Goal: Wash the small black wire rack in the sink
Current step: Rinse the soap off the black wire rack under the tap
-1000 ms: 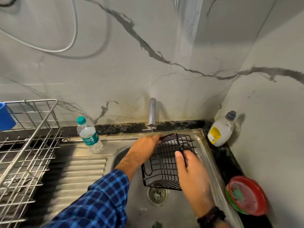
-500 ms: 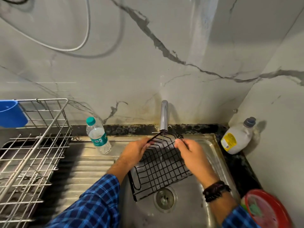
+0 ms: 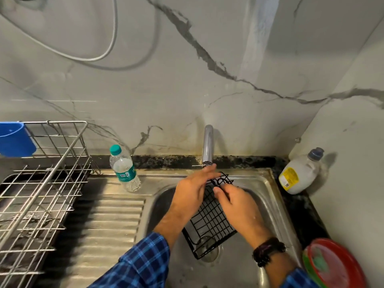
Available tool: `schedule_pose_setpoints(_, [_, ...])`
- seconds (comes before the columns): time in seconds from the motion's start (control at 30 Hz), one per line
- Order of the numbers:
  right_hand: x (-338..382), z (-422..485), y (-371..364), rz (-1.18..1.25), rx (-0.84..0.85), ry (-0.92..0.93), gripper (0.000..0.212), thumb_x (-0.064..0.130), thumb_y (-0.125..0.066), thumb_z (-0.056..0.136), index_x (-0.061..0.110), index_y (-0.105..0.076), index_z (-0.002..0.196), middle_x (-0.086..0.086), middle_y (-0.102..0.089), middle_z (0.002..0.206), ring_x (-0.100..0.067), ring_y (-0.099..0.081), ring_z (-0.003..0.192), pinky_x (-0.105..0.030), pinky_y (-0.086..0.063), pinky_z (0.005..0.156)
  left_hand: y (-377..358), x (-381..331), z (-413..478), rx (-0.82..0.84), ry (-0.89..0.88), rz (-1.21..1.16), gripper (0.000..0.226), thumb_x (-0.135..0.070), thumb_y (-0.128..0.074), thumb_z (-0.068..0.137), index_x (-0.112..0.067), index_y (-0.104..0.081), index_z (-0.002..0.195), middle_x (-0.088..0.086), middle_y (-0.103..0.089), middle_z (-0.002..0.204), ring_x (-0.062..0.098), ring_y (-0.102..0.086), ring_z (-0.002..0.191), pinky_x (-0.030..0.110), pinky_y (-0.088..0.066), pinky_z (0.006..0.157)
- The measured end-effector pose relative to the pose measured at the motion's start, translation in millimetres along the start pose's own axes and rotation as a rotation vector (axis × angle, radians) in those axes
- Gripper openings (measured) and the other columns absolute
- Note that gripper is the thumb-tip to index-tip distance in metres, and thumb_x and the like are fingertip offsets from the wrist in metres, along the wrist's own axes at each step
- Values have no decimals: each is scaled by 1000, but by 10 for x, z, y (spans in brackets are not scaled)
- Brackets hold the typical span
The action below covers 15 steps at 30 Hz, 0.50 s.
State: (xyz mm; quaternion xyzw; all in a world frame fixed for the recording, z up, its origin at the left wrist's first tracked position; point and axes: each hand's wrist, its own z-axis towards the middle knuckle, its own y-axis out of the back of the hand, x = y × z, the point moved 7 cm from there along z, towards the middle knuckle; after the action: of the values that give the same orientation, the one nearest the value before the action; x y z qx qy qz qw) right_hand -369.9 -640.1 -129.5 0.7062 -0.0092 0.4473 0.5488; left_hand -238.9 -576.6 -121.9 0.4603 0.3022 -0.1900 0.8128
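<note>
Below the right wrist, at the near right, a red plate carries something green. Between the two hands, over the steel sink, the small black wire rack tilts, its lower end above the drain, its upper end just under the faucet. The left hand grips the rack's upper left edge; the right hand closes on its top right wires. The rack is a thin grid with a curled wire top. Left of the left hand stands a water bottle, partly filled. Farther left, a blue cup hangs on a dish rack. Beyond the right hand sits a white soap bottle.
</note>
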Motion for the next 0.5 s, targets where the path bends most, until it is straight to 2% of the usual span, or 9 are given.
schedule_pose_setpoints(0.03, [5, 9, 6, -25, 0, 0, 38, 59, -39, 97, 29, -62, 92, 11, -63, 70, -8, -62, 67, -38, -53, 62, 10, -54, 10, 10, -71, 23, 46, -2, -50, 93, -24, -68, 129, -7, -62, 141, 5, -54, 133, 21, -37, 115])
schedule_pose_setpoints(0.1, [-4, 13, 39, -57, -18, 4, 36, 57, -42, 97, 29, -61, 88, 11, -60, 66, -8, -60, 64, -34, -50, 58, 53, -17, 51, 25, -132, 110, 39, -17, -50, 95, -27, -69, 127, -6, -65, 136, 8, -63, 123, 25, -46, 109])
schedule_pose_setpoints(0.17, [10, 3, 87, -76, -42, 20, 35, 55, -44, 98, 27, -56, 80, 10, -55, 61, -6, -53, 57, -30, -40, 52, 112, 188, 88, 38, -35, 223, 33, -31, -58, 98, -32, -68, 129, -4, -73, 124, 12, -73, 104, 30, -57, 95])
schedule_pose_setpoints(0.23, [60, 17, 123, -79, -41, 44, 35, 51, -44, 99, 25, -56, 80, 8, -54, 60, -7, -51, 56, -29, -38, 51, 175, 350, 23, -19, 197, 171, 29, -33, -62, 98, -31, -70, 126, -6, -78, 106, 8, -74, 90, 29, -59, 86])
schedule_pose_setpoints(0.3, [147, 77, 107, -80, 10, 72, 31, 47, -43, 100, 26, -61, 87, 7, -58, 64, -7, -55, 59, -31, -46, 55, 246, 384, -120, -201, 476, -27, 22, -33, -58, 101, -25, -74, 114, -14, -75, 90, -4, -68, 78, 17, -57, 73])
schedule_pose_setpoints(0.37, [278, 145, 70, -95, 76, 129, 26, 42, -43, 99, 26, -63, 95, 7, -63, 71, -8, -59, 65, -36, -52, 64, 278, 321, -267, -359, 683, -118, 24, -40, -55, 101, -20, -68, 102, -11, -70, 83, -1, -66, 71, 12, -54, 64])
schedule_pose_setpoints(0.43, [405, 211, 45, -153, 109, 209, 22, 40, -44, 99, 28, -60, 109, 6, -69, 86, -11, -65, 77, -38, -55, 73, 112, 355, -367, -329, 915, -398, 37, -48, -51, 101, -14, -63, 98, 0, -70, 81, 11, -69, 64, 26, -59, 60])
schedule_pose_setpoints(0.5, [511, 279, 41, -219, 122, 284, 23, 41, -48, 100, 32, -50, 121, 7, -71, 94, -12, -67, 80, -34, -56, 73, -159, 289, -385, -160, 1159, -920, 48, -52, -46, 103, -8, -65, 102, 5, -67, 77, 14, -66, 58, 30, -57, 53])
